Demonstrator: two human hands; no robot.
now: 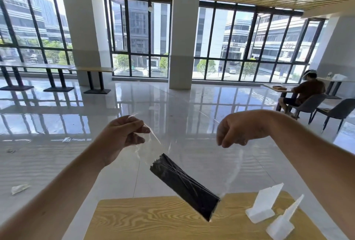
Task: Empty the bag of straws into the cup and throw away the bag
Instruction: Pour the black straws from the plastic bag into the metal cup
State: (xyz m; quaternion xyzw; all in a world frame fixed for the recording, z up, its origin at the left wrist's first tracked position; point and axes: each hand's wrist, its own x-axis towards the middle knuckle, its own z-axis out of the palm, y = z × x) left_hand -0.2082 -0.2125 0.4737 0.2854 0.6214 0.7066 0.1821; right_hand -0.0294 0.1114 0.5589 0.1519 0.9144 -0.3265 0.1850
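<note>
Holding a clear plastic bag [201, 159] up in the air, a person stretches both bare arms out in front of them. The left hand [124, 134] pinches one top corner of the bag between curled fingers and thumb. The right hand [238, 130], fingers curled downward, grips the opposite top edge (the film is hard to see against the skin there). The bag hangs between the two hands, above the near edge of a light wood-grain table [144, 218]. Inside it, a bundle of black straws [184, 184] lies slanted, its lower end at the bag's bottom right corner. Two white plastic stands [265, 205] sit on the table's right side. A crumpled clear wrapper [19, 188] lies on the glossy floor at left. Far right, a seated person [305, 90] faces another table.
</note>
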